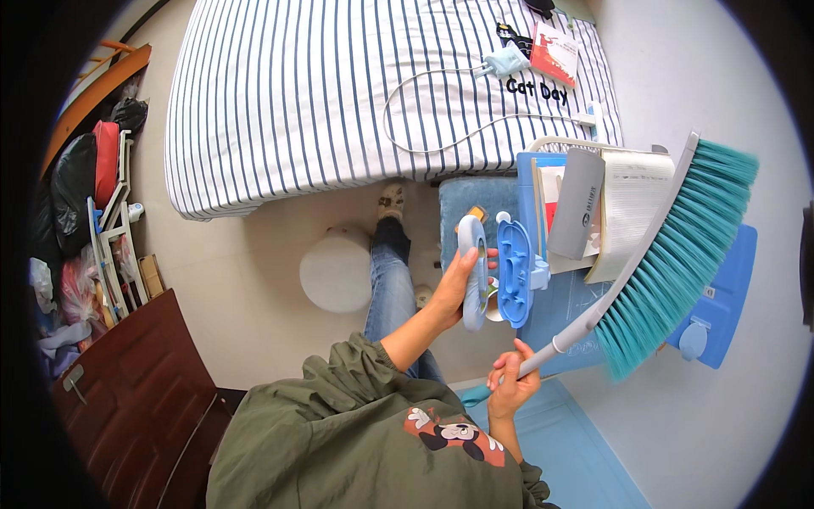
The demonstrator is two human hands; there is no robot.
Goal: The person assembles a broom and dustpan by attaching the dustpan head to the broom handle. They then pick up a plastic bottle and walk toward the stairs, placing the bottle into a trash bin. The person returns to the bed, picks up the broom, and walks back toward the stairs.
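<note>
My right hand [512, 382] is closed around the grey handle of a bed brush [682, 250] with long teal bristles. The brush slants up to the right, its bristles in front of the blue desk and the wall. In my left hand [462, 284] is a pale blue oval, ring-like object [474, 293], held upright with the fingers round its side; I cannot make out its kind. Just right of it, a darker blue oval piece [515, 273] with moulded hollows stands at the desk's edge. Whether the two touch is unclear.
A blue desk [543, 327] carries an open notebook [636, 191] and a grey case [582, 204]. Beyond lies a striped bed [305, 102] with a white cable, a charger [506, 61] and a red-and-white book [555, 55]. A white round stool [336, 271] stands left of my leg.
</note>
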